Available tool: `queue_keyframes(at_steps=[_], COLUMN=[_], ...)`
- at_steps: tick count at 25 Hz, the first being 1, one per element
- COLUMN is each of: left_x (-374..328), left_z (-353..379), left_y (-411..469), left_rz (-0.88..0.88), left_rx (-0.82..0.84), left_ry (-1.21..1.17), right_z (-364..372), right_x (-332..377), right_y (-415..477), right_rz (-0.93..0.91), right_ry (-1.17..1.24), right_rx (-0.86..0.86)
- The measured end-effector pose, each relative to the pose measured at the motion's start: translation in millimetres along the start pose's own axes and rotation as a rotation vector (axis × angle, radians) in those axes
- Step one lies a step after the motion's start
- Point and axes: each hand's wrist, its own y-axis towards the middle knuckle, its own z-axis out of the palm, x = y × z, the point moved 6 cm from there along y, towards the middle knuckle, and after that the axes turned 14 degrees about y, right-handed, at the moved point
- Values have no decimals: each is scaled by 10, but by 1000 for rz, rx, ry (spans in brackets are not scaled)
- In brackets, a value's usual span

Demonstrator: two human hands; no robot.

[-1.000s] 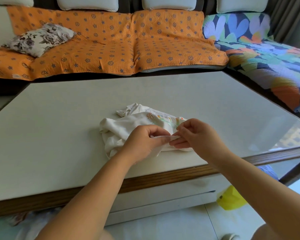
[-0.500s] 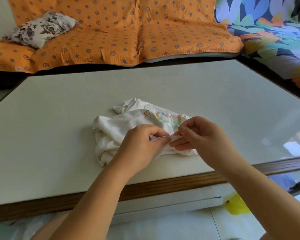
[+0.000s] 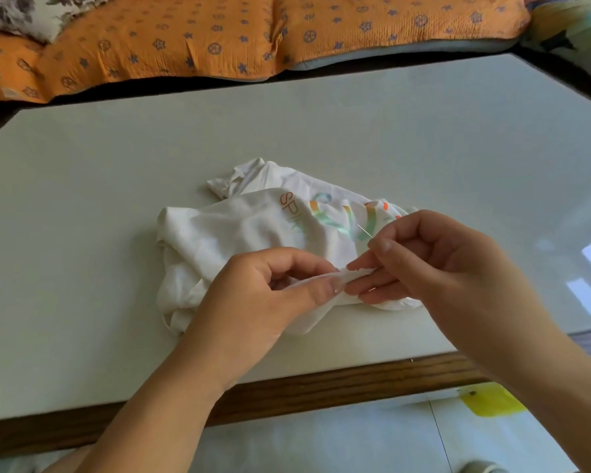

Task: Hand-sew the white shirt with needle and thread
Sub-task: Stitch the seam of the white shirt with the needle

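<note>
tabletop (image 3: pixel 116 206) shirt (image 3: pixel 239 230) beneath, right hand (image 3: pixel 451 264) aims needle (image 3: pixel 364 231) away-left.

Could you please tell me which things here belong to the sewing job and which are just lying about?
Job: white shirt; needle; left hand, pinching a shirt fold; right hand, pinching the needle.
Just about: table; orange sofa cover; floral cushion; yellow object on the floor.
</note>
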Motion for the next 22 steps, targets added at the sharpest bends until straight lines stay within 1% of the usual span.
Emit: queue_keyframes(at_steps=[4,8,10,11,13,15,18,22], left_x=[1,-42,-54,-62,-79,-87,-51,-9], left_z=[18,20,18,17,19,19,3,1], left_y=[1,-20,-27,-32,-44,-56,-49,-35], left_rz=[-51,-124,-136,-139,-139,-141,-133,-99], left_rx=[-15,-29,-23,-23,-25,-32,-38,-27], left_ry=[-121,-259,-288,-298,-305,-303,-305,-288], right_z=[6,-55,-40,-4,74,105,116,113], right_x=[-49,80,146,140,55,-35,-61,-65], right_y=[21,-46,-121,-153,-197,-218,-219,-217], right_rz=[-22,-193,-225,-202,-96,-2,35,33], right_ry=[-11,-164,-178,-197,-249,-278,-327,-341], right_rx=[-4,-84,-82,-53,23,57,47,42])
